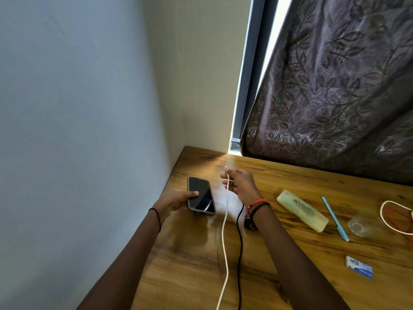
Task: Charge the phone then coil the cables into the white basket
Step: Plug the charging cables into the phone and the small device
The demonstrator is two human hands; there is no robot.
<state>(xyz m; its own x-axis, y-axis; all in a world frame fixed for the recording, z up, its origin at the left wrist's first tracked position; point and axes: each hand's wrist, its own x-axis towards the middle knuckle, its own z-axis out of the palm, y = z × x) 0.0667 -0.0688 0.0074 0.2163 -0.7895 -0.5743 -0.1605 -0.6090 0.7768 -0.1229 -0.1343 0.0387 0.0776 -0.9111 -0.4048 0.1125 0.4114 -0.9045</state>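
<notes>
Now the left grip [176, 199] is curled round the phone [201, 195], screen up, by the wall-side edge of the tabletop [301, 175]. Just beside it, the right grip [240, 186] pinches the white cable [224, 242] near its plug end; a black cable [240, 247] runs alongside on the wood.

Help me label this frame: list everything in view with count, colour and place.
table: 1, brown, throughout
phone: 1, black, far left, held
white cable: 1, white, centre to near edge
black cable: 1, black, beside white cable
case: 1, pale yellow, right of cables
pen: 1, blue, right of case
glass: 1, clear, right of pen
card: 1, blue-white, near right
cord loop: 1, white, right edge
curtain: 1, dark, behind table
left hand: 1, holds phone
right hand: 1, pinches white cable
</notes>
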